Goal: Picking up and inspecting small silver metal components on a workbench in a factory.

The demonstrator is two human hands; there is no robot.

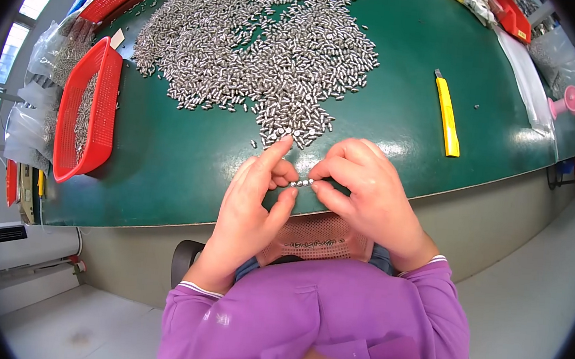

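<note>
Between my two hands, near the table's front edge, is a short row of small shiny metal pieces (302, 183). My left hand (254, 189) pinches the row's left end with its thumb and curled fingers, while its index finger stretches toward the pile. At the right end, the thumb and fingertips of my right hand (364, 181) close on the row. Just beyond my hands spreads a large pile of bullet-shaped metal pieces (257, 60). Its near tip lies close to my left index finger. The fingertips partly hide the end pieces.
A pink basket (317, 233) with some metal pieces sits at my lap, below the table edge. On the green table (409, 122), a red basket (105, 129) of pieces stands left and a yellow utility knife (448, 118) lies right. Clear plastic bags (33, 113) line the left side.
</note>
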